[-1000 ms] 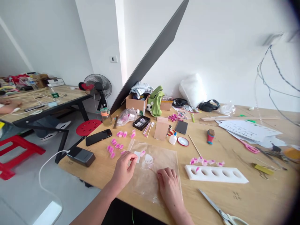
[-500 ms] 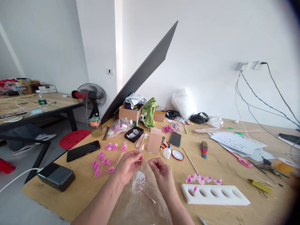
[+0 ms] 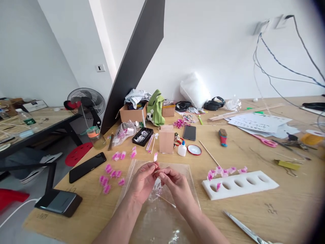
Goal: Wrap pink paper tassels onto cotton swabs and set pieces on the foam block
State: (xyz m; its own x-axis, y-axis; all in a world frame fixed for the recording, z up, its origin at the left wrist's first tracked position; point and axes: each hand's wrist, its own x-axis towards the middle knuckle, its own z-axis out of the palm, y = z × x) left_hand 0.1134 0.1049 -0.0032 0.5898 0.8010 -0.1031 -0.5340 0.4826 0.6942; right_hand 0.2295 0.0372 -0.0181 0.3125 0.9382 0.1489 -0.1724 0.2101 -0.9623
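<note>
My left hand is closed in a pinch, with a small pink-and-white petal standing up from its fingertips. Right up against it, my right hand is closed too, its fingertips meeting those of the left; what they pinch is hidden. Both hands are above a clear plastic sheet lying on the wooden table. Beneath them on the sheet are a smear of white glue and a cotton swab. A white glue bottle with a blue tip stands beyond my right hand.
Pink petal pieces lie left of the sheet; others lie by a white foam block with hollows. Scissors are at front right. A black phone and a power bank lie left. A small cardboard box stands ahead.
My hands have come closer together, and the petal now shows upright above the left fingertips. The whole view has tilted and shifted, so more of the plastic sheet and the scissors show.
</note>
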